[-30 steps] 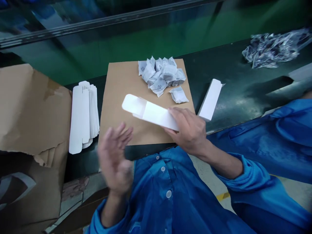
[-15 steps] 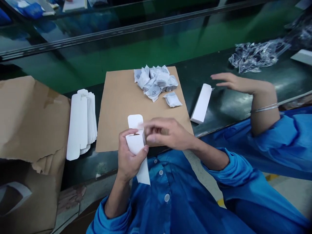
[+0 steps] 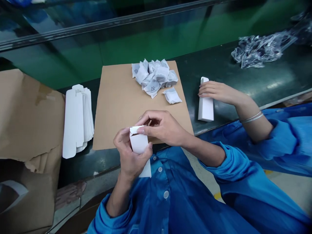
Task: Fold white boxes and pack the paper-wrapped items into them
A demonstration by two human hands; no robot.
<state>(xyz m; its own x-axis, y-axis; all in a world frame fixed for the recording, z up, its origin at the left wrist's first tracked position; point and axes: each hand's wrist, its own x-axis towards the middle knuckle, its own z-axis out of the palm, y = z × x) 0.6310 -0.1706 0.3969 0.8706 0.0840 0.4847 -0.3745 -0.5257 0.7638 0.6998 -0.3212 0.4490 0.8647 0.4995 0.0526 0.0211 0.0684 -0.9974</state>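
Observation:
A narrow white cardboard box (image 3: pixel 139 143) stands tilted in front of my chest, with my left hand (image 3: pixel 131 156) wrapped around its sides. At its upper end my right hand (image 3: pixel 162 126) pinches the end flap, which is folded partway over the opening; a dark gap shows under it. Beyond my hands lies a brown cardboard sheet (image 3: pixel 114 100) bearing a heap of small white printed packets (image 3: pixel 156 76). One more packet (image 3: pixel 172 95) rests apart, nearer to me.
Flat, unfolded white boxes (image 3: pixel 76 120) are stacked left of the sheet, beside a large brown carton (image 3: pixel 29 117). On the right a co-worker's hand (image 3: pixel 216 91) rests on another white box (image 3: pixel 206 109). Clear plastic bags (image 3: pixel 260 50) lie at the back right.
The box's upright flap has been bent down over the opening by my right hand. The co-worker's hand has come down onto the other white box, which has turned.

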